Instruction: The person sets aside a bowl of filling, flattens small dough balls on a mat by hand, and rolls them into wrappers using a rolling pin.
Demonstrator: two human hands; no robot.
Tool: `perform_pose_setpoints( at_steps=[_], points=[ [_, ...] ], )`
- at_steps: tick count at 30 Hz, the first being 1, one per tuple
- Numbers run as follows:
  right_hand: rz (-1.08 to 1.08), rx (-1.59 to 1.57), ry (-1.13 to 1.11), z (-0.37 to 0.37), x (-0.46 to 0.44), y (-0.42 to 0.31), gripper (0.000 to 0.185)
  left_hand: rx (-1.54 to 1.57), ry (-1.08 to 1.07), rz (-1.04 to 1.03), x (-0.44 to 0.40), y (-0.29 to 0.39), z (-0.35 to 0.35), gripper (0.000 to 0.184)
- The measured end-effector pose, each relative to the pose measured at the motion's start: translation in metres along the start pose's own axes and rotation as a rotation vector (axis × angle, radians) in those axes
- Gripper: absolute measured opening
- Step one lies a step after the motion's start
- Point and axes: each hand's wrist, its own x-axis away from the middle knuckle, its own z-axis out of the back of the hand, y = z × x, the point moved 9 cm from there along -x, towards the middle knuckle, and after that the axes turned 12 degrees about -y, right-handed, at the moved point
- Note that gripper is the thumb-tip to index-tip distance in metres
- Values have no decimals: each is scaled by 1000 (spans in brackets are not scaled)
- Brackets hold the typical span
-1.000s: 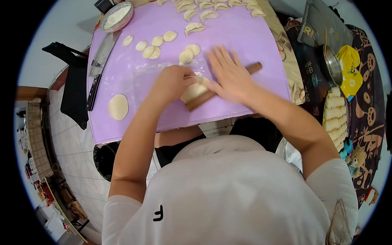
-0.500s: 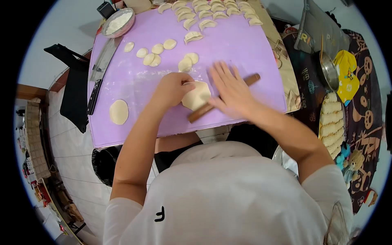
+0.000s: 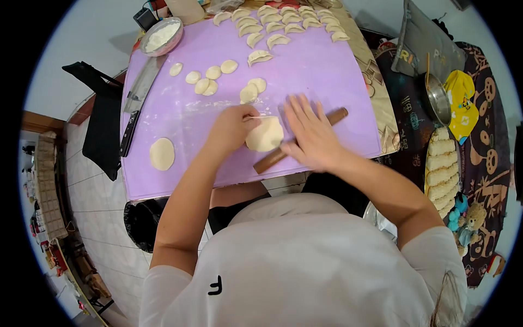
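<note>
A thin round dough wrapper (image 3: 265,134) lies on the purple mat (image 3: 316,65), its upper left edge pinched between the thumb and fingers of my left hand (image 3: 231,128). Beside its lower right edge, a wooden rolling pin (image 3: 269,160) rests at a slant. My right hand (image 3: 313,131) lies flat over the pin's middle, fingers stretched out and slightly apart. Just above the wrapper are two small flattened dough discs (image 3: 249,94), partly overlapping. Farther left, another rolled wrapper (image 3: 162,154) sits near the front edge.
Folded dumplings (image 3: 293,28) stand in rows at the back. Several small dough discs (image 3: 213,72) lie left of centre. A cleaver (image 3: 143,84) lies along the left edge below a bowl of flour (image 3: 163,36). A metal pot (image 3: 437,98) stands off to the right.
The view has tilted slightly, so everything sits a little lower. My right hand and the pin have shifted slightly toward me; my left hand still pinches the wrapper.
</note>
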Motion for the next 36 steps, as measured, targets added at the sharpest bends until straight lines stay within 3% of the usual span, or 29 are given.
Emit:
perform_pose_setpoints(
  at_steps=[3, 8, 11, 12, 15, 17, 21, 24, 28, 31, 32, 33, 35, 36],
  points=[
    [-10, 17, -45, -1, 25, -4, 85, 140, 10, -47, -1, -23, -5, 20],
    [-42, -87, 204, 7, -77, 18, 84, -146, 33, -49, 12, 7, 2, 24],
    [-12, -135, 244, 8, -72, 18, 84, -226, -17, 23, 5, 18, -2, 23],
    [-3, -105, 173, 4, -55, 15, 84, -231, -55, 65, 3, 15, -4, 23],
    [16, -31, 7, -2, 13, -1, 85, -12, 56, -85, -2, -7, 0, 27],
    [20, -20, -29, -1, 33, -7, 85, 49, 56, -12, 7, -12, 1, 27],
    [-68, -26, 87, -1, -48, 14, 82, -24, 42, -8, 28, 0, -3, 26],
    [-59, -64, 241, 12, -83, 20, 81, -303, 151, -81, 24, 12, 2, 29],
    [4, -41, 74, 6, -10, 1, 83, -204, 52, -33, 16, 7, -6, 26],
    [97, -287, 59, 8, 34, -1, 77, 118, 72, -19, 26, -15, 17, 21],
    [126, -277, 63, 9, 35, -2, 71, 108, 167, -49, 28, -34, 38, 23],
    [151, -269, 67, 10, 37, -3, 65, 94, 258, -79, 32, -54, 66, 24],
    [185, -248, 96, 11, 38, -8, 54, -60, 327, 134, 48, -70, 123, 26],
    [197, -236, 117, 10, 39, -10, 49, -295, 437, 107, 54, -68, 148, 26]
  ],
)
